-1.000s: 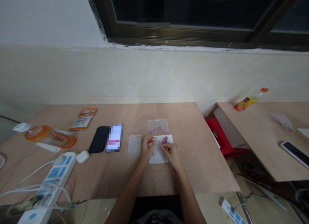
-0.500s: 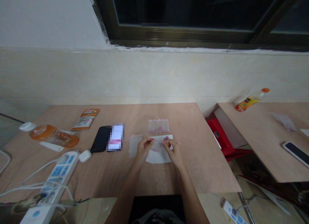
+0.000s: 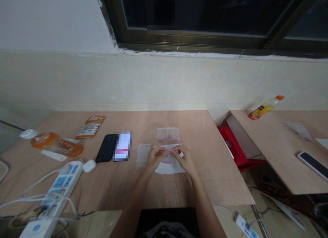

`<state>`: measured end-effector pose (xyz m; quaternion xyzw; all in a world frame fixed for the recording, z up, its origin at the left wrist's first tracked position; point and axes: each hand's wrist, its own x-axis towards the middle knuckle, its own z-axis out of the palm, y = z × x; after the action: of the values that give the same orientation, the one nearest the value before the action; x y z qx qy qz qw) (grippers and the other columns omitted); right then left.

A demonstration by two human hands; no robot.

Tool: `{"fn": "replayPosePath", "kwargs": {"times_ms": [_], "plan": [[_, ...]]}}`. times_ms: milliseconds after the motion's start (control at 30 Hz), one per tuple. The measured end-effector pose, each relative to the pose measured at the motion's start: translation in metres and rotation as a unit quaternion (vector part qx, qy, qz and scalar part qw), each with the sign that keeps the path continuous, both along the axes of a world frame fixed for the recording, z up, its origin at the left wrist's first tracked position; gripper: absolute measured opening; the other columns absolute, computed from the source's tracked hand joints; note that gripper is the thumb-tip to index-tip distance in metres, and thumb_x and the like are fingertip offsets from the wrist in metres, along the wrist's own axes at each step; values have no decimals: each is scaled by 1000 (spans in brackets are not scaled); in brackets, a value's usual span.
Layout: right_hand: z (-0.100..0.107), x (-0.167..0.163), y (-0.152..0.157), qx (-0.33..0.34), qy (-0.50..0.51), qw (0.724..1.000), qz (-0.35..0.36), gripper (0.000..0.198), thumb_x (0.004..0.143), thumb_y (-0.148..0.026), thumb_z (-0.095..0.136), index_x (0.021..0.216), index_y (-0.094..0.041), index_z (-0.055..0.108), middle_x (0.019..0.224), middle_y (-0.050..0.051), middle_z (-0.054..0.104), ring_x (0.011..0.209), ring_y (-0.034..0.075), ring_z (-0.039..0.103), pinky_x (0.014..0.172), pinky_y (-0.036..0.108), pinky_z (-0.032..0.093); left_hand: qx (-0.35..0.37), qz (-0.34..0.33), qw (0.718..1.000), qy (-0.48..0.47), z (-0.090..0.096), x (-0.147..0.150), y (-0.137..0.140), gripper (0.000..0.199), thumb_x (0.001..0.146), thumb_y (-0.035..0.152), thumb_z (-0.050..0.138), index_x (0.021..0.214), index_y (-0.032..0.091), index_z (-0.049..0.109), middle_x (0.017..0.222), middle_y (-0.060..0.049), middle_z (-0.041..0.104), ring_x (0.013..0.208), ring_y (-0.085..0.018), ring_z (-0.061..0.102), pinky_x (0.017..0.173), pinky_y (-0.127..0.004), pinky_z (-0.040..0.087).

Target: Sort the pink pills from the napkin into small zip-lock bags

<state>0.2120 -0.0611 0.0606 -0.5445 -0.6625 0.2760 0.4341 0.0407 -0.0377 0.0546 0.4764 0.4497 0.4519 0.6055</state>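
My left hand (image 3: 154, 158) and my right hand (image 3: 185, 157) are raised over a white sheet of paper (image 3: 171, 169), fingertips pinched. Between them runs a thin pink string (image 3: 167, 150), each hand gripping a part of it. Whether anything is threaded on it is too small to tell. Small pink pieces (image 3: 166, 162) lie on the paper below the string. Just beyond the paper are two small clear zip bags (image 3: 168, 134) with pink bits inside. A larger clear zip bag (image 3: 144, 155) lies flat beside my left hand.
To the left are a black phone (image 3: 106, 148), a lit phone (image 3: 122, 146), an orange packet (image 3: 90, 126), an orange drink bottle (image 3: 57, 144), a white charger case (image 3: 90, 166) and a corded power strip (image 3: 57, 193). Another desk at right holds a bottle (image 3: 265, 109) and a phone (image 3: 314, 164).
My hands have come slightly closer together, the right one moving a little left. A pink cluster seen by the right fingers is now mostly covered. The view has shifted slightly.
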Motion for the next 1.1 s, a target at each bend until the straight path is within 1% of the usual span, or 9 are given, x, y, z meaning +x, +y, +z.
{"fn": "replayPosePath", "kwargs": {"times_ms": [100,333,567,767,833,900,933,967,1100], "plan": [[3,-1,0,-4,-2,1000,9,32,91,-46,55,75,-21,68,70,1,63,69,17,53,72,30,38,19,-15,1000,13,4,3,1,39,66,55,75,69,17,71,65,-5,70,62,-18,65,63,-30,53],[6,-3,0,4,-15,1000,9,35,93,-45,52,73,-20,68,69,1,62,69,16,53,73,30,37,26,11,1000,9,9,7,0,35,68,51,74,68,16,70,63,-4,69,61,-17,66,61,-28,54],[6,-2,0,2,-30,999,14,32,92,-44,55,76,-21,70,67,0,61,67,16,53,72,30,36,-12,7,1000,4,6,11,3,40,59,52,80,70,16,68,68,-4,70,52,-16,64,50,-28,54],[2,-3,4,6,-7,1000,2,31,91,-45,56,79,-21,72,67,1,61,67,16,53,70,30,39,7,-2,1000,18,1,12,7,34,65,48,77,69,17,68,62,-3,68,57,-15,65,55,-26,53],[-4,-2,6,3,33,999,-15,29,90,-45,57,93,-21,72,67,1,61,65,16,53,67,29,40,-9,19,1000,15,0,14,15,36,63,50,78,72,17,66,62,-2,67,53,-14,64,51,-23,50],[-15,1,6,-4,77,996,-50,34,89,-45,56,108,-19,69,66,0,60,62,16,52,64,27,42,-30,54,998,7,-1,17,29,41,61,53,77,76,16,64,66,-2,68,50,-13,63,47,-22,47],[-22,3,6,-7,92,993,-74,37,89,-45,56,109,-17,68,64,-1,59,60,15,51,62,27,42,-35,75,997,0,-1,19,38,44,60,55,77,77,17,63,67,-1,68,50,-13,62,46,-21,46],[-30,6,6,-14,101,990,-100,38,89,-46,55,108,-16,68,62,-1,57,59,15,51,60,27,41,-33,87,996,-5,-1,22,48,45,61,56,75,79,17,62,67,-1,67,50,-12,62,46,-21,46],[-57,15,1,-35,93,979,-175,42,88,-51,53,96,-14,70,55,-4,50,51,14,46,51,24,36,-26,72,997,0,-2,43,89,44,64,56,73,80,17,61,69,-1,67,50,-11,61,48,-21,45]]}}
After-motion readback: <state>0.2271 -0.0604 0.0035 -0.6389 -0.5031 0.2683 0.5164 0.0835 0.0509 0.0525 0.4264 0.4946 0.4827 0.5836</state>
